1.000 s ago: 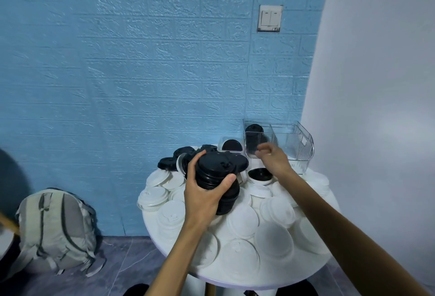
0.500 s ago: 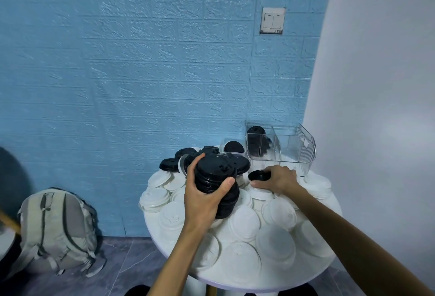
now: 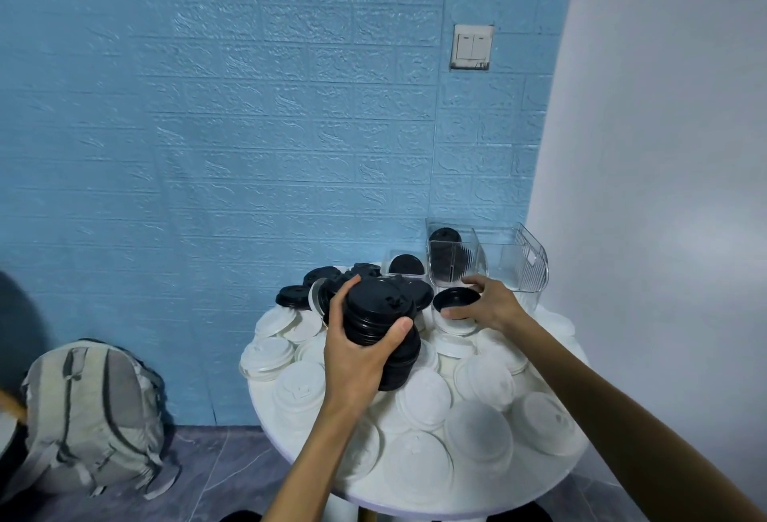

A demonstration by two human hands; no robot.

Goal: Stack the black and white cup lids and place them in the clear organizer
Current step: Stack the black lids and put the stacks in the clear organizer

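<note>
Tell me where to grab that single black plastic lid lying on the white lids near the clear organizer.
Take the single black plastic lid by its thin rim, pinching opposite edges from above and the right. It lies flat on the white plastic lids, so only the rim offers purchase. The right hand already has its fingers on that edge.

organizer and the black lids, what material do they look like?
Clear organizer: looks like rigid transparent plastic, glossy; the wall shows through it and its sides are ribbed. Stack of black lids in the left hand: apparently thin moulded plastic, matte to satin, with formed rims.
</note>
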